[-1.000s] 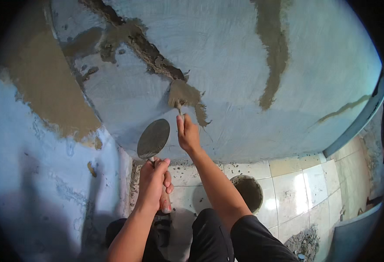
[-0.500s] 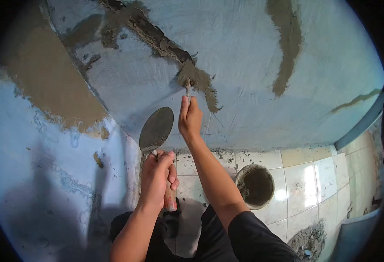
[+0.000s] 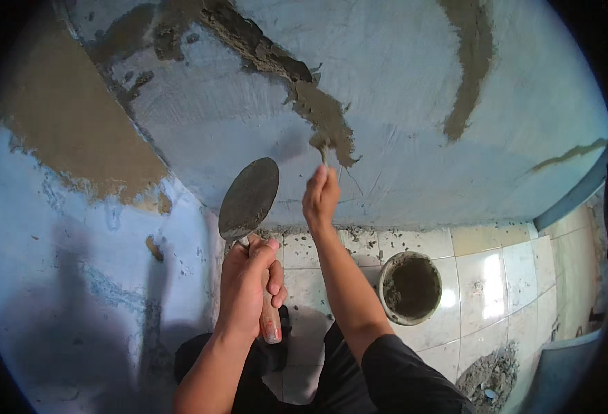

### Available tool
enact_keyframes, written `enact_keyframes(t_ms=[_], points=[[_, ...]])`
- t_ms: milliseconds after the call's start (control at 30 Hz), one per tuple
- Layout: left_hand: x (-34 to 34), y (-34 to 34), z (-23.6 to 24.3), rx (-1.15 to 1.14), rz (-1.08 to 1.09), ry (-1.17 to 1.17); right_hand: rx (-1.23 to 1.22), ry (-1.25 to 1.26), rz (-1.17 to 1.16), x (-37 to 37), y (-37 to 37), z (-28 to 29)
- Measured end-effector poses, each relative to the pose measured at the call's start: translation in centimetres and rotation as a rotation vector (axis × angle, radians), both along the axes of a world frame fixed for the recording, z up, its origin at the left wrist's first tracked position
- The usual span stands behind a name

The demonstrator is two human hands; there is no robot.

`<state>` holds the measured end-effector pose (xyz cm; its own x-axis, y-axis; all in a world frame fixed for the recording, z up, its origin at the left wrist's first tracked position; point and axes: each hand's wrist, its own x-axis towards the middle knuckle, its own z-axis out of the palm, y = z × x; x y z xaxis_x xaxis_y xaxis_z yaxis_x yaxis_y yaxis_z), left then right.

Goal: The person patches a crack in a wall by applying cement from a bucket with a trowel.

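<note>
My left hand (image 3: 252,286) is wrapped round the wooden handle of a trowel (image 3: 250,196), whose broad rounded blade points up and carries a thin smear of mortar. In my right hand (image 3: 322,196) is a small trowel (image 3: 323,146) with mortar on its head, gripped by its thin handle. That head is at the lower end of a wet mortar patch (image 3: 324,114) on the blue wall; whether it touches the wall I cannot tell. From the patch a rough, deep crack (image 3: 255,45) runs up to the left, partly filled with mortar.
A bucket of mortar (image 3: 410,288) stands on the tiled floor (image 3: 436,331) right of my right forearm. Farther right lies a heap of mortar (image 3: 489,376). Crumbs litter the wall's foot. Plaster (image 3: 76,117) covers part of the left wall, and another mortar strip (image 3: 471,69) runs down the facing wall.
My right hand has moved the small trowel down and right, off the middle of the mortar patch to its lower end. My left hand holds its trowel almost where it was.
</note>
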<state>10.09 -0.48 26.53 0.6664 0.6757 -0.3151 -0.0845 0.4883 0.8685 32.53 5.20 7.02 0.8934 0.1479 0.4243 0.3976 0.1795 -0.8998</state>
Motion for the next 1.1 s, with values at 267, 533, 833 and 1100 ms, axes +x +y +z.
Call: enact_keyframes(t_ms=[267, 533, 833, 1100], points=[[0.1, -0.1, 0.0, 0.046, -0.023, 0.024, -0.145, -0.079, 0.0, -0.2, 1.9, 1.6], [-0.2, 0.0, -0.3, 0.021, -0.038, 0.023, 0.064, 0.475, -0.083, -2.0, -2.6, -12.4], [0.4, -0.1, -0.4, 0.051, -0.063, 0.048, -0.059, 0.075, -0.013, -1.0, 1.5, -0.3], [0.6, -0.4, -0.6, 0.031, -0.081, 0.044, 0.101, 0.389, 0.07, 0.8, -5.3, -12.3]])
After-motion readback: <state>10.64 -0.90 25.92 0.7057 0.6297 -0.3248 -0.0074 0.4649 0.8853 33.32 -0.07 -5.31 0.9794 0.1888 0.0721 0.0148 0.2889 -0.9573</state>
